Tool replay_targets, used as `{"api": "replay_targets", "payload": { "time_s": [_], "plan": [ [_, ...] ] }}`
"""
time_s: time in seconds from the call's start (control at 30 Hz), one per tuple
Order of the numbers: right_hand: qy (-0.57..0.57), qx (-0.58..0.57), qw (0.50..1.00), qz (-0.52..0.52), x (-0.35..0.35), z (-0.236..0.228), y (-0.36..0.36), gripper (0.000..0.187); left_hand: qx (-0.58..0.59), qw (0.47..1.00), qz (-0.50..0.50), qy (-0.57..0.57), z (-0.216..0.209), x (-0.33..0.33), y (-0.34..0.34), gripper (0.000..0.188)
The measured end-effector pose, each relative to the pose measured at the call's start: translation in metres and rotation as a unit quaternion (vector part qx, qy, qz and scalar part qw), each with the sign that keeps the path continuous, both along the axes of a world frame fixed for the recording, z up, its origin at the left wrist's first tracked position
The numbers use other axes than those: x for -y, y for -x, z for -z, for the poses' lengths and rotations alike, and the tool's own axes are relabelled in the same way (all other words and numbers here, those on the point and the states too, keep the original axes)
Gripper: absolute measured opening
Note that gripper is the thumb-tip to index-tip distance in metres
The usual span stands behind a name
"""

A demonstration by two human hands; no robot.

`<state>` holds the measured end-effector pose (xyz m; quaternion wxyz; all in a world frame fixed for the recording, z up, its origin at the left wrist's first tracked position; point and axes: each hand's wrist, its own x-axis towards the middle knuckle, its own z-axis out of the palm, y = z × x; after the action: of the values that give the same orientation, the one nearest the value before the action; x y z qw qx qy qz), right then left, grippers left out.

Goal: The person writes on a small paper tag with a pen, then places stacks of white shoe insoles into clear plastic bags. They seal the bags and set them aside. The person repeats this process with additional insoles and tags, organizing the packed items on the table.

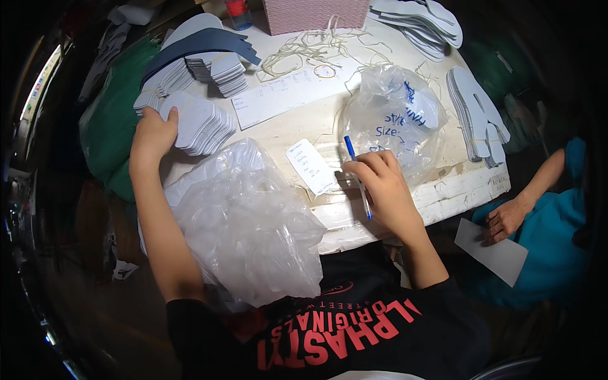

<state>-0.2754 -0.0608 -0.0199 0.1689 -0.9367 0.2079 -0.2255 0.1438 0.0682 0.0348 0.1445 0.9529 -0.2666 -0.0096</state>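
I watch the right hand [383, 183] close its thumb and fingers round a pen [350, 149], a clear-barrelled one with a blue cap, slanting over the near part of the white table [269, 135]. The left hand [154, 136] has its thumb and fingers spread at the near left edge of a stack of pale cutouts [196, 123]; I cannot tell whether it grips any.

For writing, I find a small white card [308, 166] just left of the pen, with several short handwritten lines, too small for me to read surely. Beyond it lies a long white sheet [278, 98] with faint columns of entries and an orange-brown ring near its right end. The clear plastic bag [386, 111] beyond the right hand bears large blue lettering, tilted and broken by creases. Bold red lettering runs upside down across the black shirt [373, 342]. The crumpled plastic bags [250, 221] beside the left forearm show no print I can make out. At the right, a co-worker's hand [503, 221] rests on a pale sheet [500, 256].
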Motion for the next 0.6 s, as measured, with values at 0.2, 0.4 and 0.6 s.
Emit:
{"api": "replay_targets", "payload": {
  "time_s": [0.2, 0.4, 0.6],
  "plan": [
    [-0.042, -0.019, 0.998, 0.038, 0.005, 0.010, 0.018, 0.054, -0.416, 0.907, 0.038, 0.042, 0.015, -0.019, -0.019, 0.090],
    [-0.055, -0.079, 0.995, -0.011, 0.007, -0.021, 0.010, 0.053, -0.480, 0.860, 0.052, 0.167, 0.013, -0.002, -0.003, 0.094],
    [-0.009, -0.002, 0.996, -0.092, 0.015, -0.036, 0.036, 0.034, -0.444, 0.867, 0.046, 0.223, 0.021, 0.006, 0.002, 0.120]
  ]
}}
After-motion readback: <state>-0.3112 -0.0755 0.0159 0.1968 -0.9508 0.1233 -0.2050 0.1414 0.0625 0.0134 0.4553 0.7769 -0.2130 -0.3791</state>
